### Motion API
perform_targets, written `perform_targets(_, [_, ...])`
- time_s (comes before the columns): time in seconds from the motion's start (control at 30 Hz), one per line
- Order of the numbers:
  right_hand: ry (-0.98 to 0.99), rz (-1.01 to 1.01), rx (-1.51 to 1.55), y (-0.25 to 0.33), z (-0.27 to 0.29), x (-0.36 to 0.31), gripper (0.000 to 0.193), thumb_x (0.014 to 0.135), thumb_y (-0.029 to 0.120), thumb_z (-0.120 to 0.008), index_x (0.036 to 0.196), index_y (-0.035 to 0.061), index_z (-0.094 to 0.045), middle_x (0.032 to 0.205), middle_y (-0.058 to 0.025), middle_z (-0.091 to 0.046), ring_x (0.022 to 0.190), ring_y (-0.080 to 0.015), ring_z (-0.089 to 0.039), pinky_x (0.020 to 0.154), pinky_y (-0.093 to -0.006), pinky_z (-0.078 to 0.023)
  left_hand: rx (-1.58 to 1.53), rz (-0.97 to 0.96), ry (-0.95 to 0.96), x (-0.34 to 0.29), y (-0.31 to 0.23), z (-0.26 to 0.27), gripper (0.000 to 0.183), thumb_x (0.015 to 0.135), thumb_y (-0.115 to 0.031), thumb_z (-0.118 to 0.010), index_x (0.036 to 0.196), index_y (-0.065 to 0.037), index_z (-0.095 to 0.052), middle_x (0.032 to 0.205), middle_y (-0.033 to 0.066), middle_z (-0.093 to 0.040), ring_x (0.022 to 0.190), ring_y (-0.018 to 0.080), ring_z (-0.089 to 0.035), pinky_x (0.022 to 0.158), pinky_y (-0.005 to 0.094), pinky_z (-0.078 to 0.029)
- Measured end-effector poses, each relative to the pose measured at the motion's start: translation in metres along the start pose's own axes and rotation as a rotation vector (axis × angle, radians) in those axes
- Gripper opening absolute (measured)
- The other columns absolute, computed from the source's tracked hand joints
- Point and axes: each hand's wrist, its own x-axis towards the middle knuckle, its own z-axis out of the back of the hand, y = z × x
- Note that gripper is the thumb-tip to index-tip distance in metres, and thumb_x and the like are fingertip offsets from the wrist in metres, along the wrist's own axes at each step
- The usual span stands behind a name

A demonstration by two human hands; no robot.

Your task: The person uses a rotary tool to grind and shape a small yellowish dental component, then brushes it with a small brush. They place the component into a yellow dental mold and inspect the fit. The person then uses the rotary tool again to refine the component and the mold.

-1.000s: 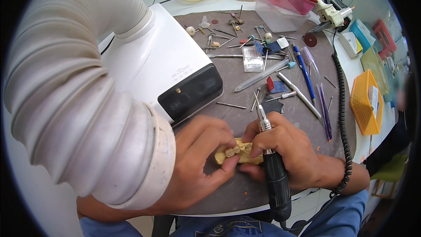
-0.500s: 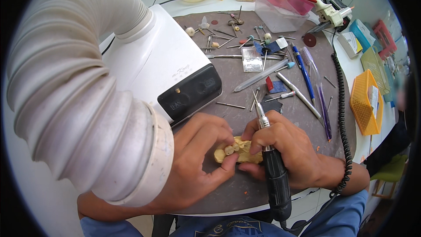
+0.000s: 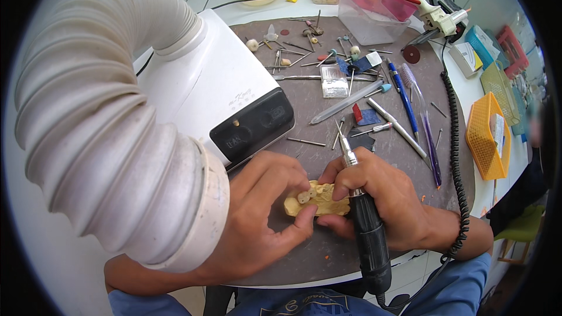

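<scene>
A yellow plaster dental cast [image 3: 331,206] is held low over the front of the table, between my two hands. Pale tooth crowns [image 3: 306,196] sit on its left part. My left hand [image 3: 249,208] grips that end, index finger at the far edge near the crowns and thumb at the near edge. My right hand [image 3: 392,199] wraps round a black and silver rotary handpiece [image 3: 370,237], whose thin bur points away from me, clear of the cast. Fingers of this same hand also steady the cast's right end. The cast's underside is hidden.
A white box-shaped machine [image 3: 216,70] with a ribbed hose [image 3: 105,117] crowds the left. Several burs, a blue pen [image 3: 405,99] and a toothbrush [image 3: 424,117] lie beyond my hands. The handpiece's coiled cord [image 3: 455,140] hangs at right, near a yellow basket [image 3: 489,137].
The crowns show more clearly between my left finger and thumb, and the cast sits slightly further left. Both hands keep their hold; the handpiece has barely shifted.
</scene>
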Motion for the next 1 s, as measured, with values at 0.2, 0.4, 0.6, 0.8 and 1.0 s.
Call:
perform_targets(0.2, [-0.021, 0.017, -0.019, 0.001, -0.001, -0.001, 0.038, 0.079, 0.007, -0.081, 0.109, 0.0064, -0.057, 0.102, -0.0137, -0.061, 0.091, -0.0341, -0.063, 0.076, -0.0401, -0.052, 0.039, -0.011, -0.048, 0.001, -0.003, -0.001, 0.025, 0.070, 0.003, -0.081, 0.091, 0.000, -0.067, 0.099, 0.0136, -0.067, 0.084, 0.0215, -0.067, 0.072, 0.0300, -0.054])
perform_targets(0.4, [-0.043, 0.032, -0.050, 0.004, -0.002, 0.000, 0.036, 0.079, 0.008, -0.080, 0.108, 0.0064, -0.058, 0.099, -0.0136, -0.058, 0.090, -0.0350, -0.062, 0.075, -0.0411, -0.051, 0.095, -0.084, -0.063, -0.001, 0.000, 0.000, 0.022, 0.072, 0.006, -0.078, 0.089, -0.001, -0.067, 0.097, 0.0131, -0.068, 0.085, 0.0222, -0.068, 0.073, 0.0299, -0.054])
perform_targets(0.6, [-0.065, 0.051, -0.092, 0.006, -0.002, 0.000, 0.036, 0.080, 0.009, -0.080, 0.108, 0.0066, -0.058, 0.099, -0.0133, -0.058, 0.091, -0.0356, -0.062, 0.076, -0.0421, -0.051, 0.126, -0.147, -0.094, 0.001, 0.002, -0.002, 0.021, 0.073, 0.005, -0.078, 0.089, -0.001, -0.065, 0.096, 0.0126, -0.069, 0.084, 0.0240, -0.067, 0.073, 0.0319, -0.053])
perform_targets(0.8, [-0.061, 0.047, -0.131, 0.009, -0.003, 0.000, 0.037, 0.079, 0.012, -0.081, 0.108, 0.0070, -0.058, 0.101, -0.0130, -0.060, 0.095, -0.0350, -0.062, 0.079, -0.0421, -0.051, 0.197, -0.196, -0.135, -0.001, 0.001, 0.000, 0.021, 0.076, 0.005, -0.078, 0.092, -0.001, -0.065, 0.096, 0.0121, -0.069, 0.085, 0.0248, -0.067, 0.074, 0.0316, -0.053])
perform_targets(1.0, [-0.130, 0.071, -0.161, 0.002, -0.003, -0.001, 0.037, 0.079, 0.012, -0.081, 0.106, 0.0065, -0.057, 0.101, -0.0137, -0.062, 0.095, -0.0351, -0.063, 0.079, -0.0419, -0.051, -0.231, 0.049, -0.138, -0.008, -0.003, 0.005, 0.008, 0.091, 0.003, -0.069, 0.098, 0.001, -0.066, 0.102, 0.0112, -0.072, 0.091, 0.0151, -0.067, 0.083, 0.0286, -0.054])
